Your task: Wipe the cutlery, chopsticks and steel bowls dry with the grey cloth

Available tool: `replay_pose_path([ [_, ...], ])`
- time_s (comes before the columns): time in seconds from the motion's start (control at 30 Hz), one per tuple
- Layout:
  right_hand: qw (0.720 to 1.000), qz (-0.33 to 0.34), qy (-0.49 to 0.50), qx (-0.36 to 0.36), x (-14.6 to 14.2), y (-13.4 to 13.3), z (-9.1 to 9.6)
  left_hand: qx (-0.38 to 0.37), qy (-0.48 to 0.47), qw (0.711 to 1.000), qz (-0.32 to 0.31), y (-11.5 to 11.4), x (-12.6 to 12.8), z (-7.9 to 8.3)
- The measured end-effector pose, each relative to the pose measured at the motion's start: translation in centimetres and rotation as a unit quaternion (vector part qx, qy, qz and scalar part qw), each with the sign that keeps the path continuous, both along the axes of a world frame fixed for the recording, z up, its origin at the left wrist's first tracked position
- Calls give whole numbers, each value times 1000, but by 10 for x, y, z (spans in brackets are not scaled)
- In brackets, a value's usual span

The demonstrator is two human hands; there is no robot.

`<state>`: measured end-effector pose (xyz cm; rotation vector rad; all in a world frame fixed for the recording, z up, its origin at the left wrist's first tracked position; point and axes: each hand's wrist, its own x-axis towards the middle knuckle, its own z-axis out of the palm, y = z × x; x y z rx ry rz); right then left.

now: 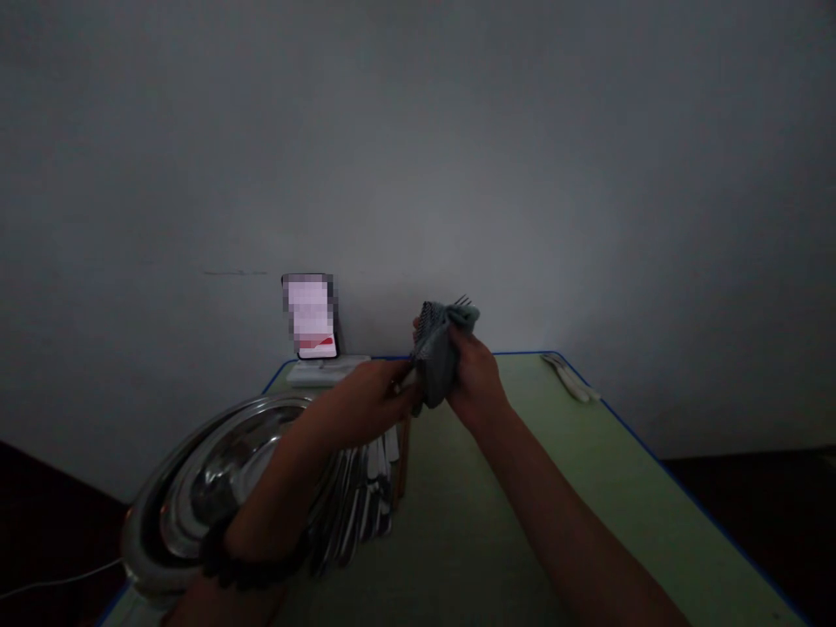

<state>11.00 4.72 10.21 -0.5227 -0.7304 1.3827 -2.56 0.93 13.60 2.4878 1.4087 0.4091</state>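
Note:
Both my hands are raised above the green table (588,488), close together. My right hand (480,379) is closed around a grey-green cloth (436,353) wrapped over a fork (462,302), whose tines stick out at the top. My left hand (375,401) is closed at the lower end of the cloth, where the fork's handle seems to be, though the dim light hides the grip itself. A dark bead bracelet (241,570) circles my left wrist.
A large shiny steel basin (196,488) sits at the table's left, with several pieces of cutlery (366,496) lying beside it. A phone (312,318) stands on a white stand at the far edge. White utensils (571,379) lie at the far right. A plain wall rises behind.

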Motion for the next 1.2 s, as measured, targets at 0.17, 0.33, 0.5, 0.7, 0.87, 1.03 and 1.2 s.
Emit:
replay_pose_path([
  [0.17, 969, -164, -180, 36, 11, 10, -10, -77, 18, 996, -38, 2, -4, 0],
  [0.33, 878, -278, -368, 131, 24, 8, -6, -83, 100, 991, -39, -9, -13, 12],
  [0.5, 814, -365, -432, 136, 48, 8, 5, -136, 39, 987, -71, -10, -26, 14],
  [0.7, 819, -174, -544, 57, 83, 23, -7, -109, -37, 992, 43, -4, -40, 19],
  [0.87, 827, -16, -542, 150, 71, 10, 2, -70, -52, 995, 54, -4, -12, 16],
  [1.03, 880, 163, -395, 207, 56, -5, 15, -28, -66, 996, 44, -5, 22, 4],
  [1.2, 920, 169, -307, 174, 48, 1, 3, -116, -157, 980, 26, 3, 31, -9],
])
